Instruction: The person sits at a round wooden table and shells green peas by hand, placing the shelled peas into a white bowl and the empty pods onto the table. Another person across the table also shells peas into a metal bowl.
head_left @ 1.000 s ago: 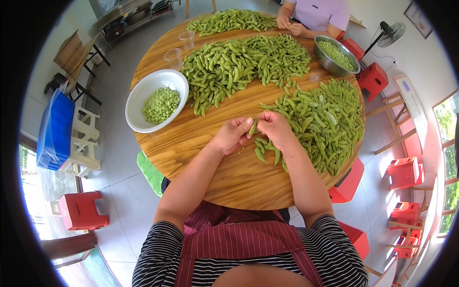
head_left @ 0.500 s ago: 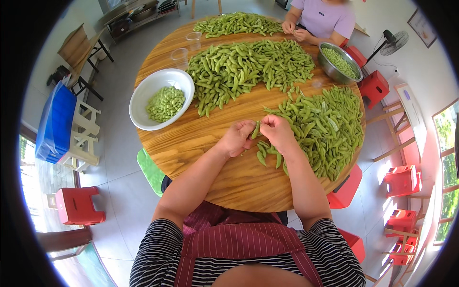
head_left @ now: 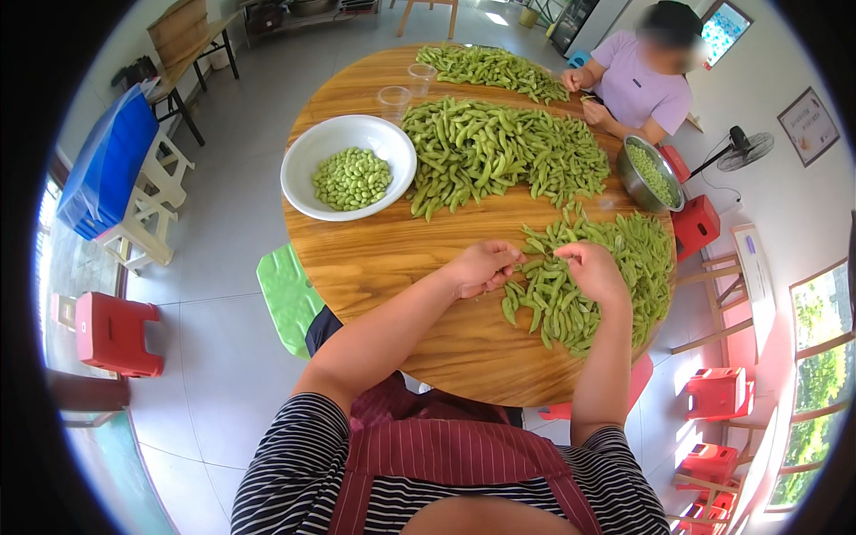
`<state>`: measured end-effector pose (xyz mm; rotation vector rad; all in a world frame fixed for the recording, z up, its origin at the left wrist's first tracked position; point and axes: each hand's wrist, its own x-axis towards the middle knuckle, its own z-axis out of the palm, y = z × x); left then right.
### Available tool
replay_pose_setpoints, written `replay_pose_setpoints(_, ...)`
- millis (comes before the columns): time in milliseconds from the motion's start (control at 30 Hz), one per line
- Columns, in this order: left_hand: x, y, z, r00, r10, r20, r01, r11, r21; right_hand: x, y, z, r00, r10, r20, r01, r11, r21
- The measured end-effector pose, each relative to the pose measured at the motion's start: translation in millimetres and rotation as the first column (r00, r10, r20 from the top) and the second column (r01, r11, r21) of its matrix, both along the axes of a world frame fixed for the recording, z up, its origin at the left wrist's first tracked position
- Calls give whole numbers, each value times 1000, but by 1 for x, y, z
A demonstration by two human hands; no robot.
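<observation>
My left hand (head_left: 486,270) is above the wooden table, thumb and fingertips pinched together beside the near heap of green soybean pods (head_left: 640,267). What it pinches, if anything, is too small to make out. To its right, my right hand (head_left: 596,275) is over that heap with the fingers curled in and the thumb against them; its contents are hidden. The two hands are apart. A white bowl (head_left: 301,169) of shelled green beans (head_left: 351,180) stands at the left of the table, beside a larger heap of pods (head_left: 499,147).
Across the round table (head_left: 374,259), a person in a lilac shirt (head_left: 644,85) handles pods near a far heap (head_left: 490,69). A metal bowl (head_left: 633,185) of shelled beans sits at the right edge. Two clear cups (head_left: 394,102) stand behind the white bowl. Stools surround the table.
My hands have moved apart; before, they met around one pod. The right hand is now over the near heap. The view has shifted, showing more of the person opposite.
</observation>
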<state>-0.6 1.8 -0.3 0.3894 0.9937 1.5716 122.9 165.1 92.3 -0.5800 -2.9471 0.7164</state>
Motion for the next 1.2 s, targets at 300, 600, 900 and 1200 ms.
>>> replay_pose_setpoints(300,2,7,-12,999,7,-42,-6,999,32,-126,-101,-33,888,455,-61,-424,864,270)
replay_pose_setpoints(600,-1,6,-6,999,-20,-30,21,1000,9,-165,-97,-49,827,560,-43,-501,771,393)
replay_pose_setpoints(900,-5,5,-7,989,58,139,-65,997,50,-49,-39,-40,935,-184,-304,-180,491,-852)
replay_pose_setpoints(1200,-2,-2,5,991,-62,114,51,994,98,-15,-22,-59,925,-207,-318,-264,249,-932)
